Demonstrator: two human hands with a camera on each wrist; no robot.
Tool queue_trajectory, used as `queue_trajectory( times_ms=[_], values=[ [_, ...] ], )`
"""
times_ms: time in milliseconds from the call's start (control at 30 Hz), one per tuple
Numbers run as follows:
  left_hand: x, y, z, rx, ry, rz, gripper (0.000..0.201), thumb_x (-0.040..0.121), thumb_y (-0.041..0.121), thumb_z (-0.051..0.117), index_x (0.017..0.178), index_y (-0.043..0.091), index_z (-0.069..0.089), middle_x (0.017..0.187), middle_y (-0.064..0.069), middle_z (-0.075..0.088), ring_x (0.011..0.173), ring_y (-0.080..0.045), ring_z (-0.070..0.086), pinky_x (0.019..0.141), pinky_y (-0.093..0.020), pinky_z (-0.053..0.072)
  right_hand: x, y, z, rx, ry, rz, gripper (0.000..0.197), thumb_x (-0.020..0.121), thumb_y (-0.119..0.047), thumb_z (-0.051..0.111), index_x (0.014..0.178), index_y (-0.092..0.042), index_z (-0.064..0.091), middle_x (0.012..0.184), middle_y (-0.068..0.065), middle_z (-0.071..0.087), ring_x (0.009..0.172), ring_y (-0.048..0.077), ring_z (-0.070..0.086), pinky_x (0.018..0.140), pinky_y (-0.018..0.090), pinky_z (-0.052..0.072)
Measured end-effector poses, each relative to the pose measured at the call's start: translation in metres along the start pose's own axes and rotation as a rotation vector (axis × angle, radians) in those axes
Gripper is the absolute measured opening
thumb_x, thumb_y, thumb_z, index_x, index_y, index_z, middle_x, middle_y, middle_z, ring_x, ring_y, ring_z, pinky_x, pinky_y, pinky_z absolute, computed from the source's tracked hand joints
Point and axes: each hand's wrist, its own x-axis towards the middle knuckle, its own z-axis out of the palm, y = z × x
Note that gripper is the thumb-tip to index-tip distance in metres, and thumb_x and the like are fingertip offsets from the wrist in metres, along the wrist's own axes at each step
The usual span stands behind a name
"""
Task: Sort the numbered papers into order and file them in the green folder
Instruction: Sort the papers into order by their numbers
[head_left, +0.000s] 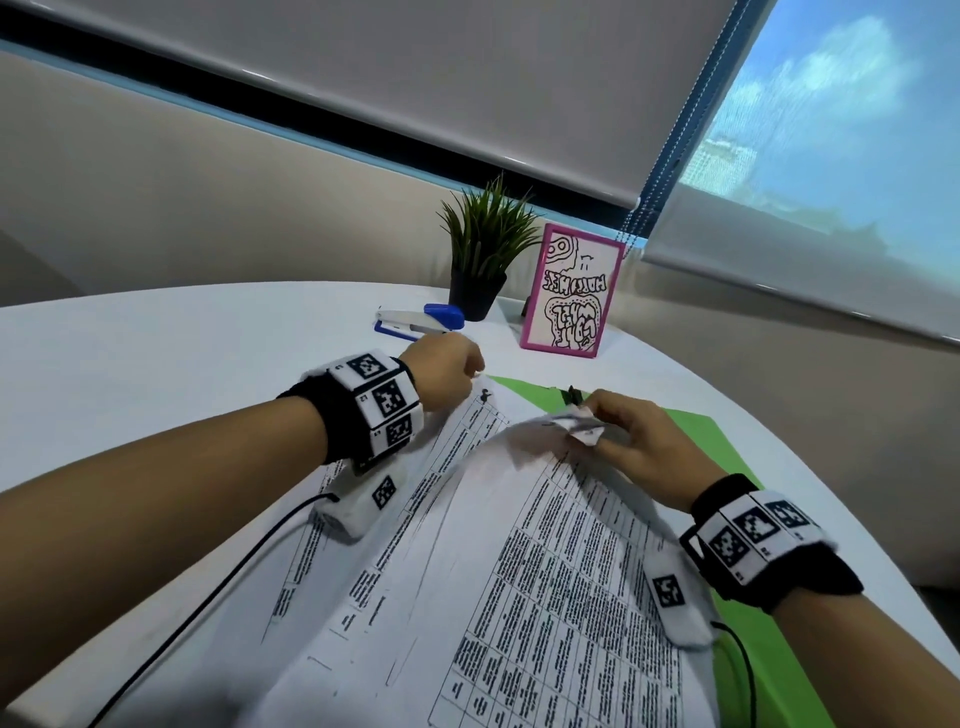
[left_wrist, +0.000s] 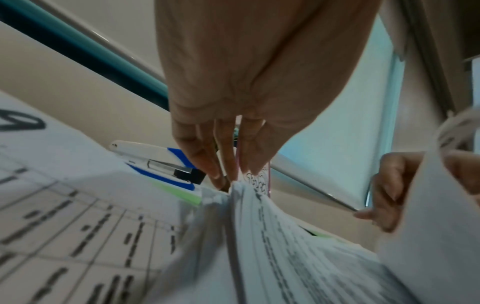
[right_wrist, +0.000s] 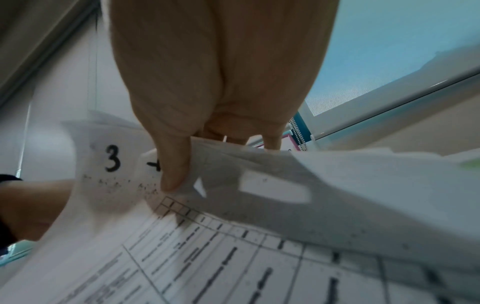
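Papers (head_left: 519, 571) fill the lower centre of the head view, nearest the lens: a fanned stack of printed tables lying on the green folder (head_left: 691, 431), which shows only along the right edge and upper centre. The folder rests on the white bench (head_left: 156, 364). Stack's long axis runs from bottom centre toward upper centre, numbered corners at the far end. Probably fanned that way so each number can be read without lifting sheets off.

Left hand (head_left: 441, 376), upper centre-left, pinches the far left corner of the stack; looks like an anchor. Right hand (head_left: 639, 447), centre-right, pinches curled-up sheet corners, thumb on top. Right wrist view shows a "3" (right_wrist: 112, 158) on one corner.

Stapler (head_left: 421, 322), plant (head_left: 483, 249) and pink frame (head_left: 571, 291) sit behind, apart.
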Motion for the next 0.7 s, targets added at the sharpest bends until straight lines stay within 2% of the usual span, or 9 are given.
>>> queue_trajectory(
  times_ms=[67, 133, 233, 300, 367, 433, 533, 633, 700],
  values=[
    [0.005, -0.001, 0.001, -0.025, -0.022, 0.012, 0.03, 0.091, 0.008, 0.057, 0.118, 0.013, 0.068, 0.118, -0.002, 0.068, 0.107, -0.016, 0.061, 0.093, -0.025, 0.047, 0.0, -0.001, 0.002, 0.025, -0.006, 0.006, 0.007, 0.086, -0.024, 0.071, 0.091, -0.019, 0.069, 0.084, -0.003, 0.072, 0.079, 0.013, 0.066, 0.071, 0.025, 0.049],
    [0.009, -0.002, 0.004, -0.063, -0.02, 0.028, 0.021, 0.088, 0.014, 0.064, 0.107, 0.014, 0.074, 0.108, 0.0, 0.073, 0.095, -0.011, 0.063, 0.082, -0.021, 0.046, -0.001, -0.001, 0.003, 0.052, -0.006, 0.015, 0.005, 0.085, -0.025, 0.073, 0.088, -0.022, 0.072, 0.08, -0.002, 0.073, 0.076, 0.013, 0.067, 0.069, 0.025, 0.051],
    [0.011, -0.003, 0.008, -0.076, 0.052, 0.054, 0.009, 0.08, 0.021, 0.075, 0.088, 0.022, 0.076, 0.091, 0.006, 0.073, 0.086, -0.008, 0.064, 0.072, -0.02, 0.044, 0.001, 0.001, 0.003, 0.001, 0.017, 0.016, 0.028, 0.077, -0.046, 0.067, 0.083, -0.019, 0.071, 0.075, -0.004, 0.069, 0.071, 0.013, 0.062, 0.066, 0.031, 0.049],
    [0.011, -0.002, 0.007, -0.055, 0.088, 0.08, 0.008, 0.077, 0.024, 0.079, 0.082, 0.024, 0.073, 0.086, 0.009, 0.068, 0.087, -0.008, 0.062, 0.072, -0.022, 0.042, 0.003, 0.002, 0.003, -0.061, 0.02, -0.029, 0.033, 0.076, -0.048, 0.062, 0.082, -0.017, 0.07, 0.079, -0.003, 0.066, 0.074, 0.013, 0.061, 0.069, 0.034, 0.048],
    [0.01, 0.001, 0.003, -0.025, 0.128, 0.111, 0.012, 0.076, 0.026, 0.081, 0.08, 0.021, 0.071, 0.082, 0.01, 0.062, 0.091, -0.011, 0.059, 0.073, -0.026, 0.043, 0.005, 0.006, 0.004, -0.118, 0.014, -0.084, 0.038, 0.078, -0.05, 0.062, 0.09, -0.016, 0.073, 0.096, -0.003, 0.067, 0.086, 0.009, 0.063, 0.076, 0.029, 0.05],
    [0.01, 0.002, -0.001, -0.028, 0.172, 0.166, 0.017, 0.074, 0.028, 0.082, 0.079, 0.017, 0.071, 0.089, 0.004, 0.066, 0.092, -0.015, 0.061, 0.077, -0.032, 0.049, 0.007, 0.009, 0.004, -0.166, 0.006, -0.099, 0.045, 0.079, -0.054, 0.06, 0.094, -0.014, 0.074, 0.114, -0.006, 0.065, 0.1, 0.003, 0.062, 0.086, 0.022, 0.048],
    [0.005, 0.006, -0.006, -0.033, 0.175, 0.299, 0.021, 0.08, 0.03, 0.077, 0.088, 0.012, 0.072, 0.096, 0.001, 0.066, 0.09, -0.016, 0.061, 0.082, -0.04, 0.051, 0.009, 0.011, 0.004, -0.231, -0.01, -0.089, 0.048, 0.079, -0.056, 0.059, 0.096, -0.014, 0.076, 0.13, -0.01, 0.059, 0.113, -0.002, 0.057, 0.095, 0.023, 0.046],
    [-0.002, 0.016, -0.011, 0.068, 0.144, 0.423, 0.024, 0.091, 0.035, 0.063, 0.092, 0.012, 0.071, 0.095, 0.005, 0.058, 0.087, -0.014, 0.055, 0.078, -0.036, 0.047, 0.013, 0.005, 0.004, -0.223, -0.01, -0.069, 0.047, 0.076, -0.057, 0.06, 0.096, -0.017, 0.077, 0.129, -0.014, 0.06, 0.11, -0.002, 0.059, 0.092, 0.025, 0.048],
    [-0.006, 0.022, -0.014, 0.106, 0.128, 0.434, 0.03, 0.094, 0.037, 0.058, 0.089, 0.011, 0.07, 0.088, 0.006, 0.053, 0.08, -0.013, 0.05, 0.072, -0.032, 0.043, 0.012, -0.001, 0.005, -0.187, 0.031, -0.056, 0.042, 0.075, -0.054, 0.063, 0.096, -0.021, 0.078, 0.121, -0.016, 0.065, 0.104, -0.005, 0.062, 0.089, 0.023, 0.05]
  ],
)
